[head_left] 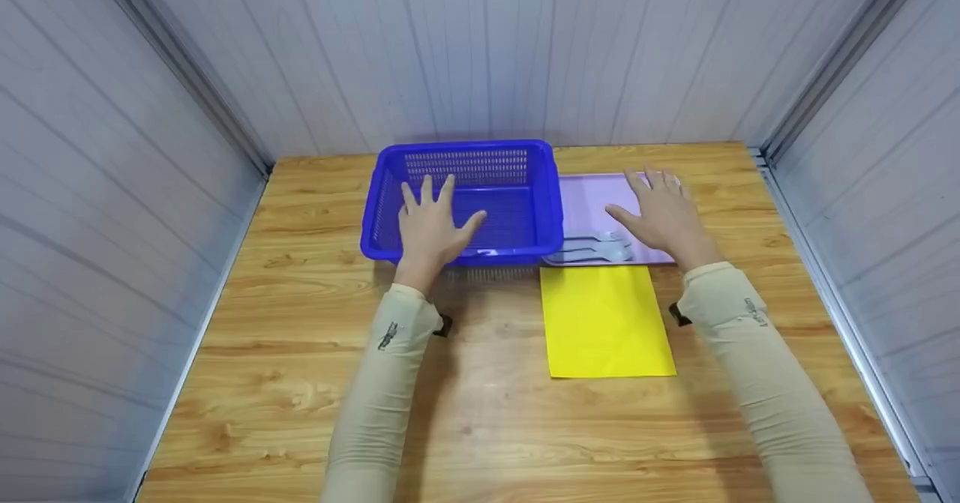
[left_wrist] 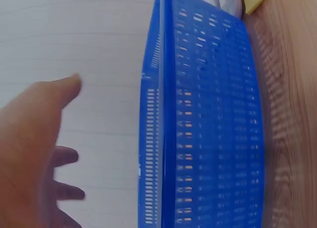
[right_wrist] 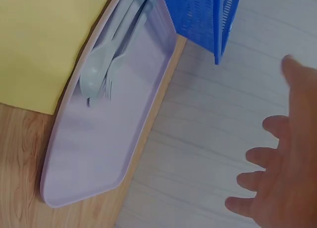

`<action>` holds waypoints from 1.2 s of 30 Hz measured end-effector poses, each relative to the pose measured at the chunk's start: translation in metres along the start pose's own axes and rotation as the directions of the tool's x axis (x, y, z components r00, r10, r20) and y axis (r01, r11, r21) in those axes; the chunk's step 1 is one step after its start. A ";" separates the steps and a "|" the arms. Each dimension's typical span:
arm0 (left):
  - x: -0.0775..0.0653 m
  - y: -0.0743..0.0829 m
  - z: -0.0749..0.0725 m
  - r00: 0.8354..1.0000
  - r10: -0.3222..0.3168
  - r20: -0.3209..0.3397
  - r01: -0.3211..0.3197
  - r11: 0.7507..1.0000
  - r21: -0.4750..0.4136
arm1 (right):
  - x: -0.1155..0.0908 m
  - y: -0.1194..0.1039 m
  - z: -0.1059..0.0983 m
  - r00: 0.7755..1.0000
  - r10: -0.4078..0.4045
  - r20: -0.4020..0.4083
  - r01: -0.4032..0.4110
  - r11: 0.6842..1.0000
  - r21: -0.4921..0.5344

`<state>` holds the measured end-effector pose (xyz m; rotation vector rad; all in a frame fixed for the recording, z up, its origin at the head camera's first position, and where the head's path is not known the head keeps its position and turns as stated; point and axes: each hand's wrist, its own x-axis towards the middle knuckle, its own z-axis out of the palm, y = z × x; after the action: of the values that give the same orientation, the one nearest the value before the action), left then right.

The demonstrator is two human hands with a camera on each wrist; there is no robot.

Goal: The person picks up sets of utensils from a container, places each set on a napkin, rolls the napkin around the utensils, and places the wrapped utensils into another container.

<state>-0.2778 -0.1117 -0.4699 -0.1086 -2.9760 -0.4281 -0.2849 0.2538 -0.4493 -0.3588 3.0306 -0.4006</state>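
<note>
My left hand [head_left: 431, 237], fingers spread and holding nothing, hovers over the near left part of a blue plastic basket [head_left: 465, 257]. In the left wrist view the basket's perforated side [left_wrist: 213, 119] stands beside that hand. My right hand [head_left: 664, 214] is also spread and free of any object, above the right part of a light purple tray [head_left: 589, 199]. Grey cutlery lies on the tray toward its near left: a spoon [right_wrist: 94, 72] and a fork [right_wrist: 115, 69] show, their handle ends hidden by the basket in the head view.
A yellow sheet [head_left: 607, 323] lies flat on the wooden table [head_left: 300, 353], just in front of the tray. Pale panelled walls [head_left: 480, 53] rise at the back and both sides. The basket's right side overlaps the tray in the head view.
</note>
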 end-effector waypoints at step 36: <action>-0.158 0.085 0.105 0.830 0.527 0.180 -0.501 0.848 -0.173 | -0.070 0.040 0.131 0.935 -0.342 -0.091 0.344 0.939 0.014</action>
<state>-0.1267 -0.0083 -0.5686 -1.0112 -2.9460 -0.5437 -0.2135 0.2751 -0.5839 -0.8988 3.0391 -0.4918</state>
